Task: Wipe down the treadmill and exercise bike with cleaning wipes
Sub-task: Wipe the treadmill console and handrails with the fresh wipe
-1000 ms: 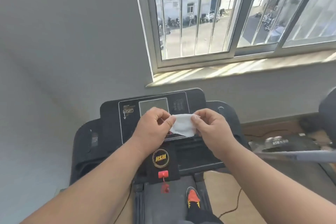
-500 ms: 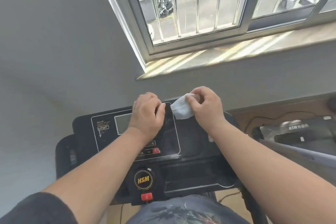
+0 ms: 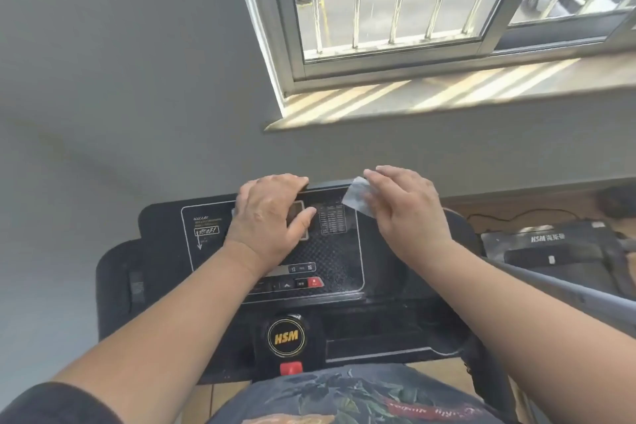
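Head view looks down on the treadmill console, a black panel tilted up toward the person, its long axis running left to right, its top edge toward the wall under the window. The left hand lies flat over the display, fingers hooked loosely on the top edge and holding nothing, apparently steadying. The right hand presses the cleaning wipe against the upper right corner of the panel with nearly straight fingers; most of the wipe is hidden beneath them, with only a pale folded corner poking out to the left, so its lie cannot be told in full. The main risk, as I judge it, sits in the controls: the red button and the arrow keys beside it are just below the left wrist, and a sweep downward with a damp wipe could press one and start the belt with the person standing close against the console. Moisture worked into the button seams is a second worry. The wipe, held only by pressure, could also slip over the top edge. A second machine stands to the right, untouched.
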